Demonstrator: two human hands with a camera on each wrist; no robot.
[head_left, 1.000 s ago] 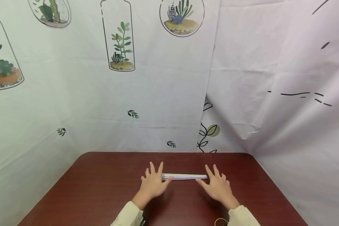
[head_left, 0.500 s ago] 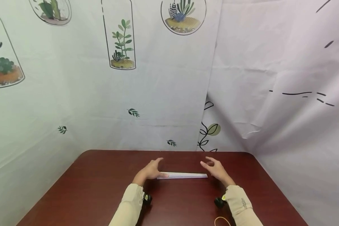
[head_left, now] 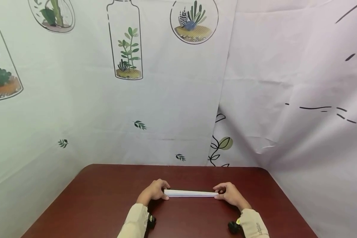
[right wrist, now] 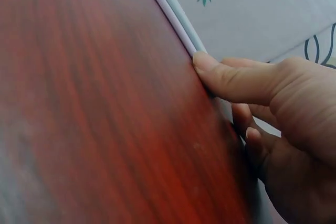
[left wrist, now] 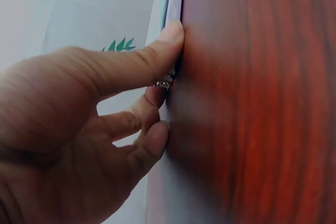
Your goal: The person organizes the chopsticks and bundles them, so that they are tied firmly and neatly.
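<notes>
A bundle of slim white sticks, chopstick-like (head_left: 191, 193), lies crosswise on the table, slightly thicker at its left end. My left hand (head_left: 153, 191) pinches that end, thumb on the near side and fingers behind. At the right end, my right hand (head_left: 230, 194) holds the bundle between thumb and fingers. In the left wrist view, the left thumb (left wrist: 136, 64) presses the sticks' side, with something glittery just under it. The right wrist view has the right thumb (right wrist: 231, 80) against two pale rounded edges of the sticks (right wrist: 173, 11). The fingertips behind are partly hidden.
The dark red wooden table (head_left: 113, 185) has rounded far corners. White cloth (head_left: 178, 99) printed with plants and jars hangs behind and at both sides. Small dark devices sit at the left wrist (head_left: 151, 222) and right wrist (head_left: 233, 227).
My hands were spread over the bundle's ends a second ago. The fingers have curled in, and both hands now grip the ends. The bundle stays in about the same place.
</notes>
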